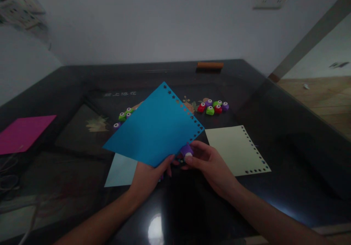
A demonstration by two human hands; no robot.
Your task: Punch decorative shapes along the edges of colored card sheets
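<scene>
Dark glossy table [274, 102] against white wall [164, 18]; fingers [192, 160] pinching purple punch [187, 150].

Sheet of paper [155, 126]: held above the table [287, 153], rising up and away from the left hand [146, 179], which pinches its near edge. Small punch [187, 150]: in the right hand [211, 164], at the sheet's near right edge, just right of the left hand. Second sheet [237, 150]: flat on the table, just right of and beyond the right hand. Third sheet [120, 170]: flat, just left of the left hand, partly under the held sheet. Cluster of punches [213, 107]: well beyond the right hand. Another cluster [124, 115]: beyond the left hand, partly behind the held sheet. Fourth sheet [23, 133]: far left of the left hand.
</scene>
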